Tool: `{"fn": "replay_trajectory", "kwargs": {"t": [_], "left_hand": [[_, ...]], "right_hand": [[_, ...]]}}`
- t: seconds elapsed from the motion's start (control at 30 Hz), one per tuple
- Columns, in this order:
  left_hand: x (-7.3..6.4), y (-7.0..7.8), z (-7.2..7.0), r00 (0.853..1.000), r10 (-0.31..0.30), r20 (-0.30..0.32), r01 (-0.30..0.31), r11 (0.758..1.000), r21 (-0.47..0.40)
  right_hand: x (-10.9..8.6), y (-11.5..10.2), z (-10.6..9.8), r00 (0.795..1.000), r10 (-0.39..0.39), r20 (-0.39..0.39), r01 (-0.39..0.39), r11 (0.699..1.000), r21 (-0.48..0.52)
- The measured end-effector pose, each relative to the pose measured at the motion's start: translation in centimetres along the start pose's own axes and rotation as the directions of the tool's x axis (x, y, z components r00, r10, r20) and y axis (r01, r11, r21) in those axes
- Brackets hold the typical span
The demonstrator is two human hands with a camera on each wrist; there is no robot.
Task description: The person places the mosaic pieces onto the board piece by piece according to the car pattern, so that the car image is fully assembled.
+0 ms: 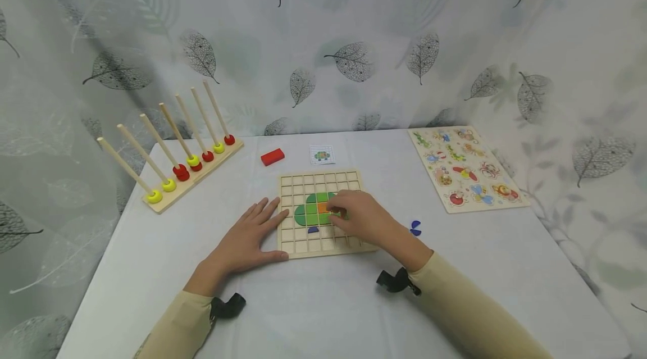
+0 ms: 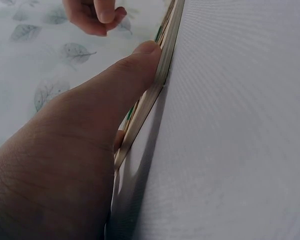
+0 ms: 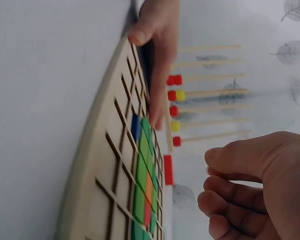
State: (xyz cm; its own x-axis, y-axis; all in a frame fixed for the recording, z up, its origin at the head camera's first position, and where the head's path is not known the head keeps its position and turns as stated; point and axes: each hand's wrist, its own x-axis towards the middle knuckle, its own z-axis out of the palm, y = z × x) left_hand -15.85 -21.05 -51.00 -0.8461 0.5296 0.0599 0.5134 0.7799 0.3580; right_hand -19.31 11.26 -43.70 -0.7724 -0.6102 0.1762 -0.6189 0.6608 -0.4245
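Note:
A wooden grid board (image 1: 300, 248) lies on the table with green, orange and other coloured pieces set in its cells. Among them are an orange piece (image 1: 322, 208) and a blue half-round piece (image 1: 313, 230). My left hand (image 1: 250, 238) rests flat with fingers spread, its fingertips and thumb touching the board's left edge. Over the right part of the pieces is my right hand (image 1: 361, 214), fingers curled and thumb near the index finger. In the right wrist view no piece shows at those fingertips (image 3: 212, 159); whether something small is hidden between them I cannot tell.
Blue pieces (image 1: 415, 228) lie right of the board. Behind it are a red block (image 1: 273, 157) and a small picture card (image 1: 322, 154). A peg stand (image 1: 192, 179) with red and yellow beads stands at left, an animal puzzle board (image 1: 467, 171) at right.

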Motion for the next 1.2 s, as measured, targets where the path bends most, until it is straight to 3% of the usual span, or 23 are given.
{"fn": "replay_trajectory", "kwargs": {"t": [0.27,0.5,0.9,1.2], "left_hand": [[-0.1,0.2,-0.1,1.000,-0.004,-0.001,0.004,1.000,-0.001],[0.0,0.3,-0.2,1.000,-0.010,0.005,0.010,1.000,-0.001],[0.0,0.3,-0.2,1.000,-0.010,0.007,0.010,1.000,0.005],[0.0,0.3,-0.2,1.000,-0.018,0.015,0.018,1.000,0.004]], "right_hand": [[-2.1,1.9,-3.4,0.999,0.037,-0.020,-0.037,0.999,0.002],[-4.4,3.6,-4.8,0.998,0.067,-0.013,-0.068,0.997,-0.030],[-7.4,4.9,-5.2,0.990,0.133,-0.045,-0.135,0.990,-0.035],[-9.5,5.8,-3.6,0.978,0.206,-0.025,-0.207,0.978,-0.006]]}}
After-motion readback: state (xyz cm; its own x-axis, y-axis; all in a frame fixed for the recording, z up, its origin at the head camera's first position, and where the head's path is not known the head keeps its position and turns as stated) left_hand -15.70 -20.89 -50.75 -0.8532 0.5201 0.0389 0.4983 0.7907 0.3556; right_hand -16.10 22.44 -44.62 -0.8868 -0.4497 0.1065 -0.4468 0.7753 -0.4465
